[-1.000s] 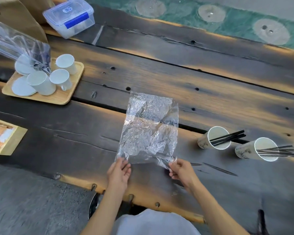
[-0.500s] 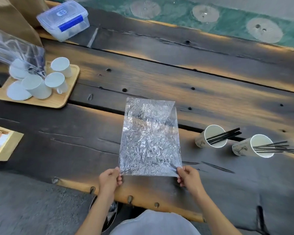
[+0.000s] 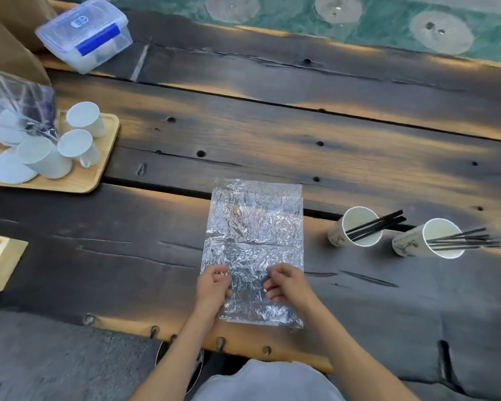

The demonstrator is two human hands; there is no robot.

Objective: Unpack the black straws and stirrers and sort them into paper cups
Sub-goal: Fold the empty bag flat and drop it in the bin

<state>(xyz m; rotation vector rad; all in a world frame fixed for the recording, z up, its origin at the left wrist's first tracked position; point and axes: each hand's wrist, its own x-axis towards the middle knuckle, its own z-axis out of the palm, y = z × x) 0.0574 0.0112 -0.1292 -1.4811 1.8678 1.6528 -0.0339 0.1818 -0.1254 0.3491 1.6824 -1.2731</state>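
Wrapper [image 3: 255,241] flat at bench [image 3: 359,157] near edge, emptied I judge. My left hand [image 3: 213,286], right hand [image 3: 289,285] pinch it, smoothing. Cups [image 3: 356,227] right hold sticks.

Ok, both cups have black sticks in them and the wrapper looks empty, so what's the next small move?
Probably fold the clear wrapper over once and set it aside. It lies flat and seemingly empty, with the left hand and right hand resting on its near end. The left paper cup and right paper cup already hold the black pieces.
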